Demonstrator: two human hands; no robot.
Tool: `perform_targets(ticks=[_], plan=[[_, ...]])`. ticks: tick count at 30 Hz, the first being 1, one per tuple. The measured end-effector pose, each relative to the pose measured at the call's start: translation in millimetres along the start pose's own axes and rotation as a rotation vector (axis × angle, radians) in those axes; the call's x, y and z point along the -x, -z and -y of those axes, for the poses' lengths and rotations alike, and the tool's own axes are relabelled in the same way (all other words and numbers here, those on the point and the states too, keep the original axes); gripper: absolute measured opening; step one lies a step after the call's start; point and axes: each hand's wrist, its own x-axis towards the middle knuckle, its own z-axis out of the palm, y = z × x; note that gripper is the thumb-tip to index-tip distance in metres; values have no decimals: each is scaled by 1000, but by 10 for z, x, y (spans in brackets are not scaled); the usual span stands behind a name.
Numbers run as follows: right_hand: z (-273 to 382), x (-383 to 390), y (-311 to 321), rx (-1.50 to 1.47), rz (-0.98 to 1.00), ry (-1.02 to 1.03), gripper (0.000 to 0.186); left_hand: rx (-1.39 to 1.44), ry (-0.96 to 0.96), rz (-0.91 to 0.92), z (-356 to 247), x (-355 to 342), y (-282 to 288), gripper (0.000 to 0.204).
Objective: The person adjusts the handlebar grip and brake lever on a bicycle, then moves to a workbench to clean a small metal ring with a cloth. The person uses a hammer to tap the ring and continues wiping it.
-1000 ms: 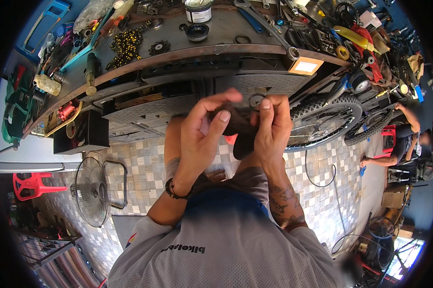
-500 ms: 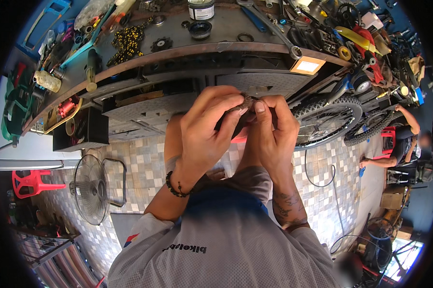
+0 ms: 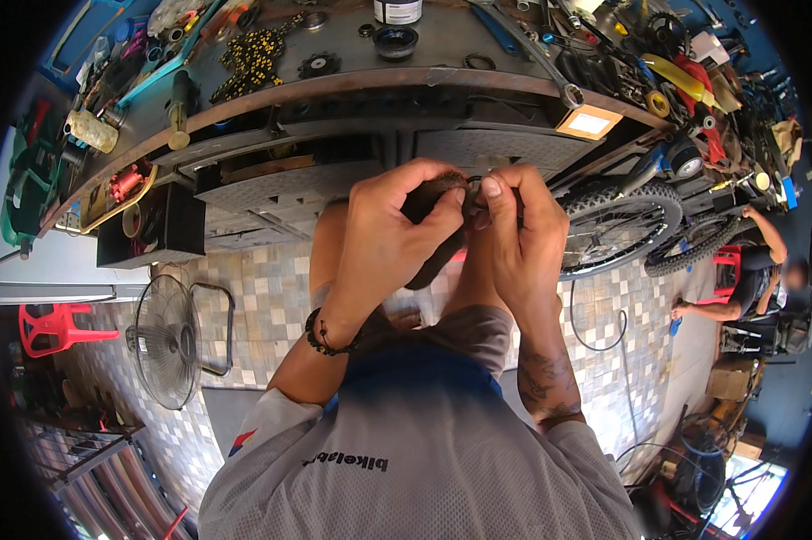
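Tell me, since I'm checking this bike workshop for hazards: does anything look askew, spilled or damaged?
Nothing looks spilled or broken. The workbench is crowded with loose tools, and a yellow-black chain lies heaped there. Both hands, left and right, hold a small dark part together.

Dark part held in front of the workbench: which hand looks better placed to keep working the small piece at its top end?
Probably the right hand: its fingertips pinch a small piece at the top of the dark part. The left hand wraps the part's body, steadying it, so it seems less free.
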Motion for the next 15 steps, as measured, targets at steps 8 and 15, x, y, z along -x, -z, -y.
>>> perform_targets(ticks=[8,15], plan=[[30,-119,97,159,142,166,12,-62,-28,5,2,20,31,15],[30,-35,-109,0,2,140,11,214,223,-109,-60,29,-52,13]])
